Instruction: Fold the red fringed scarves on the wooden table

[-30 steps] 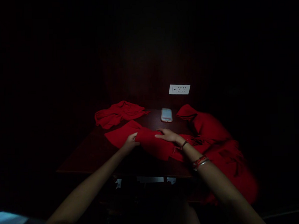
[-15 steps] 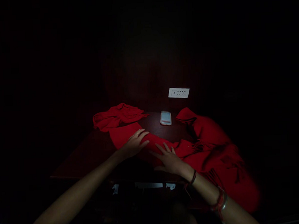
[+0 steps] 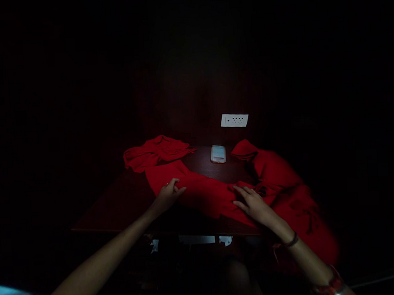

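A long red cloth point(image 3: 202, 193) lies spread across a dark wooden table point(image 3: 120, 204) in a very dim room. My left hand point(image 3: 168, 195) rests on the cloth's left part, its fingers curled and pinching the fabric. My right hand point(image 3: 252, 202) lies on the cloth further right, fingers stretched out flat on the red fabric near its fringe. Thread bands circle my right wrist.
A crumpled red cloth point(image 3: 154, 152) sits at the table's far left. A big red pile point(image 3: 285, 191) hangs over the right edge. A phone point(image 3: 218, 154) lies at the back of the table. A white socket plate point(image 3: 234, 120) is on the wall behind.
My right hand slid to the right along the cloth, smoothing it. My left hand went from lying flat to pinching the fabric at the left.
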`<state>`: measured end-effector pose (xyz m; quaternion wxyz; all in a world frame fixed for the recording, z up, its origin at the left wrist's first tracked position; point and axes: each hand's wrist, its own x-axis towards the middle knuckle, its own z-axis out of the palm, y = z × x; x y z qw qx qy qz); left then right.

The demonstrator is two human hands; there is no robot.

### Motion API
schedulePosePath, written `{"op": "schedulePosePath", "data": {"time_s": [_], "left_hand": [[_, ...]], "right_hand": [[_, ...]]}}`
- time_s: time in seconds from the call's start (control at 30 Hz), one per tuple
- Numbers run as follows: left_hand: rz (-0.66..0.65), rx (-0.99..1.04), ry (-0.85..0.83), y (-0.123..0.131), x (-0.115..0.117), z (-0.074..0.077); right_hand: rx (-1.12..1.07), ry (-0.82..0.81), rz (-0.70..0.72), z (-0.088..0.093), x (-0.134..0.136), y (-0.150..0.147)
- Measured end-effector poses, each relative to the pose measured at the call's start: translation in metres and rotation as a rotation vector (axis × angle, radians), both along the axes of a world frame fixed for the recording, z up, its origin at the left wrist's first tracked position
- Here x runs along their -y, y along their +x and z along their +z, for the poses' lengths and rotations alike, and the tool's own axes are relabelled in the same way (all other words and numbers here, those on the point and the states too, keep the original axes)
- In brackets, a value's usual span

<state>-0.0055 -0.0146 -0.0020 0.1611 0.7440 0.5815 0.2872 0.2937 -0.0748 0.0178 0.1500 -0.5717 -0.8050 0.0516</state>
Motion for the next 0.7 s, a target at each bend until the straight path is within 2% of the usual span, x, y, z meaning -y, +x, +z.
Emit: {"op": "schedulePosePath", "data": {"time_s": [0.07, 0.2, 0.3, 0.4, 0.47, 0.7], "left_hand": [[-0.051, 0.166, -0.146, 0.003, -0.003, 0.003], [-0.222, 0.476, -0.302, -0.006, -0.011, 0.01], [-0.404, 0.56, -0.436, -0.018, -0.009, 0.015], [-0.589, 0.545, -0.594, -0.026, -0.004, 0.014], [-0.636, 0.504, -0.601, -0.03, -0.003, 0.012], [-0.52, 0.128, -0.357, -0.048, -0.013, 0.015]], "right_hand": [[0.036, -0.003, -0.046, -0.004, 0.004, 0.009], [0.019, 0.066, 0.001, -0.011, 0.008, 0.015], [0.024, 0.16, 0.077, -0.016, 0.008, 0.017], [0.026, 0.212, 0.115, -0.02, 0.01, 0.021], [-0.012, 0.192, 0.13, -0.018, 0.009, 0.025], [-0.07, 0.176, 0.133, 0.011, -0.006, 0.055]]}}
